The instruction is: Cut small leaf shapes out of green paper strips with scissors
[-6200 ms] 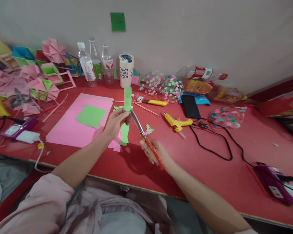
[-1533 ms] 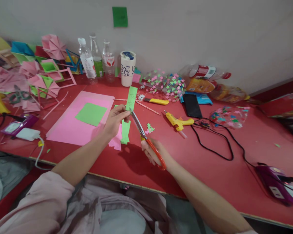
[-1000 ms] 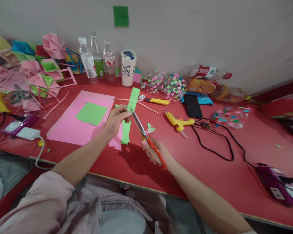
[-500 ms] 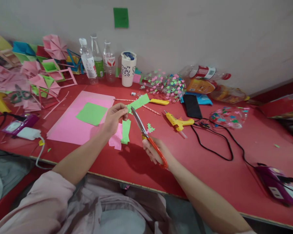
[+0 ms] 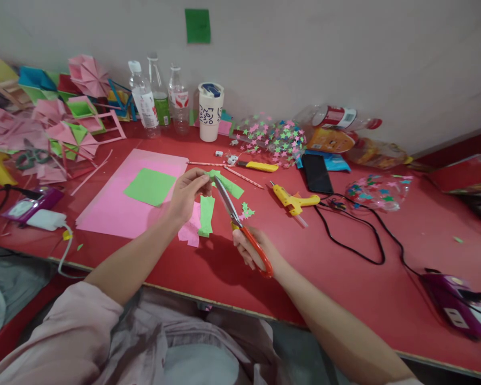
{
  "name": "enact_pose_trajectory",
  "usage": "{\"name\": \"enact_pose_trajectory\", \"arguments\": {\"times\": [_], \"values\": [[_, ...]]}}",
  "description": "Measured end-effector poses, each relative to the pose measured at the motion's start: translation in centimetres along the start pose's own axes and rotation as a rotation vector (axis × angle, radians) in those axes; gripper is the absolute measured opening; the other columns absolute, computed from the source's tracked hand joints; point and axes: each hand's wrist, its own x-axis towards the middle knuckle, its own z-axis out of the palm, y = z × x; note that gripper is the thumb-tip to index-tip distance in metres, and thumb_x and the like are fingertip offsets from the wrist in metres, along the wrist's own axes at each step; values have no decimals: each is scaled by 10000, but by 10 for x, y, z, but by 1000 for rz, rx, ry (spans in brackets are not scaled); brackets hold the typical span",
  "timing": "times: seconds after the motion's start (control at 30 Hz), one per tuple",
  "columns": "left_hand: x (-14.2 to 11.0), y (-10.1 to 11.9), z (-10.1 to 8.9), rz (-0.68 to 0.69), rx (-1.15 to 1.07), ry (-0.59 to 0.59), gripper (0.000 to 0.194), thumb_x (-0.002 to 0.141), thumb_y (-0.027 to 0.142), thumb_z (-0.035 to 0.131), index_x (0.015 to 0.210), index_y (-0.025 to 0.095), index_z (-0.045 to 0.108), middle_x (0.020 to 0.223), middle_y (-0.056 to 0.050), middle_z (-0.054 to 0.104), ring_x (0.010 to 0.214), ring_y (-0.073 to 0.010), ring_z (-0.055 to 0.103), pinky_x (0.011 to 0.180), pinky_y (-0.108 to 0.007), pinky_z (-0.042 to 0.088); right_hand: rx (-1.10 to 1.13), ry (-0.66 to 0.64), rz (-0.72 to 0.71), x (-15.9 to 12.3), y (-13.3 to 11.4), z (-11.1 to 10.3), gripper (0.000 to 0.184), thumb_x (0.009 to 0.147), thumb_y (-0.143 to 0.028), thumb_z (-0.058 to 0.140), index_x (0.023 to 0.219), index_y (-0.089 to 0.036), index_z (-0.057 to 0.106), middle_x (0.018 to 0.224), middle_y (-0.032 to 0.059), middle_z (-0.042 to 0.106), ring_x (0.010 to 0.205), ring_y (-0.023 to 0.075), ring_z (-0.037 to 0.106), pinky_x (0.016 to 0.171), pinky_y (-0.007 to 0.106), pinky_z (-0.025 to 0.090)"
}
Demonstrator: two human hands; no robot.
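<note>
My left hand [image 5: 187, 194] pinches one end of a green paper strip [image 5: 229, 185] above the red table [image 5: 344, 267]; the strip lies over toward the right. My right hand [image 5: 253, 250] grips the orange-handled scissors [image 5: 240, 223], whose blades point up toward the strip near my left fingers. Another green strip [image 5: 206, 215] and pink scraps [image 5: 191, 229] lie on the table under my hands. Small green cut-outs [image 5: 246, 210] sit just right of the blades.
A pink sheet [image 5: 132, 192] bearing a green square [image 5: 149, 186] lies to the left. A yellow glue gun [image 5: 293, 201] with black cord, a yellow knife [image 5: 256, 166], a phone [image 5: 316, 173], bottles [image 5: 144, 101], a cup [image 5: 210, 111], star bags [image 5: 276, 138] and paper crafts [image 5: 56, 123] crowd the back.
The strip in my left hand has swung from upright down to the right, across the scissor blades. My right hand and the scissors have barely moved.
</note>
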Motion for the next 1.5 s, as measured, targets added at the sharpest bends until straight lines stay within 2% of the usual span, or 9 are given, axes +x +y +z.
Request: {"name": "enact_pose_trajectory", "arguments": {"times": [0.3, 0.67, 0.9, 1.07, 1.2, 1.5], "values": [[1, 3, -1, 22, 45, 36, 108, 731, 149, 536, 626, 172, 532, 509, 54, 538, 462, -30, 489, 496, -171, 395, -94, -33, -14, 5, 11, -8, 446, 754, -630, 503, 652, -210, 395, 363, -103, 357, 247, 64, 357, 299, 206, 325], [2, 3, -3, 11, 113, 35, 108, 708, 162, 561, 604, 175, 537, 487, 56, 500, 447, -27, 444, 463, -165, 369, -100, -38, -17, 4, 8, -8, 442, 756, -626, 501, 652, -209, 393, 365, -105, 351, 251, 62, 347, 304, 206, 334], [3, 4, -5, 10, 128, 13, 115, 702, 167, 556, 588, 172, 540, 488, 51, 500, 447, -28, 443, 467, -165, 372, -64, 8, 74, 4, 5, -6, 407, 764, -570, 539, 636, -207, 405, 353, -99, 334, 235, 52, 313, 256, 186, 289], [6, 6, -9, -9, 114, -25, 115, 687, 178, 579, 578, 168, 547, 477, 49, 495, 438, -28, 440, 446, -158, 364, -73, 6, 32, 4, 6, -6, 407, 771, -557, 538, 610, -205, 411, 350, -89, 336, 246, 48, 301, 256, 183, 276], [9, 7, -12, -4, 111, -53, 98, 671, 166, 583, 575, 164, 564, 477, 46, 497, 434, -30, 435, 422, -157, 353, -91, 24, 51, 5, 7, -6, 393, 777, -534, 536, 601, -205, 415, 340, -86, 332, 245, 54, 305, 247, 183, 252], [13, 8, -17, -27, 141, -101, 111, 668, 186, 603, 565, 162, 569, 468, 42, 500, 413, -27, 428, 413, -161, 348, -93, -19, 40, 5, 8, -9, 444, 749, -623, 514, 636, -203, 424, 347, -100, 337, 233, 55, 322, 259, 185, 290]]}}
